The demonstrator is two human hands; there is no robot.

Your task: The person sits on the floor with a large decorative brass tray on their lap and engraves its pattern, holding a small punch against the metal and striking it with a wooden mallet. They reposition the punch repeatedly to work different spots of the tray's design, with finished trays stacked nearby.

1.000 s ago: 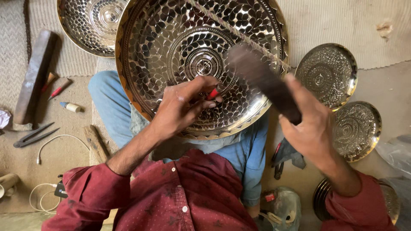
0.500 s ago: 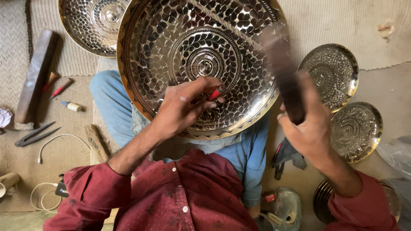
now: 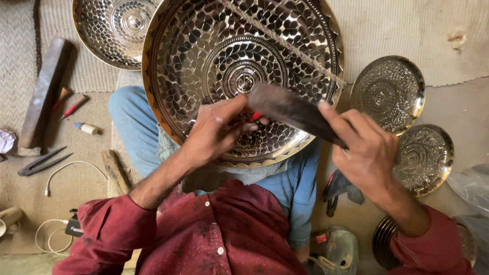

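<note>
A large engraved brass tray [image 3: 204, 56] leans on my lap, its patterned face toward me. My left hand [image 3: 219, 130] rests on its lower part, fingers pinched on a small red-tipped punch [image 3: 254, 116] held against the metal. My right hand [image 3: 367, 147] grips a dark wooden mallet [image 3: 293, 109], whose blurred head is down right beside the punch's top. A twisted cord [image 3: 285, 43] runs diagonally across the tray's face.
Another large tray [image 3: 109, 28] lies at the top left. Two small engraved plates [image 3: 387, 94] [image 3: 425, 158] sit at the right. A heavy metal bar [image 3: 43, 94], shears [image 3: 41, 162], a white cable [image 3: 71, 170] and a wooden handle [image 3: 116, 170] lie on the left floor.
The mallet was down near the punch, swung up and to the right, and is now down at the punch again. My left hand stayed in place.
</note>
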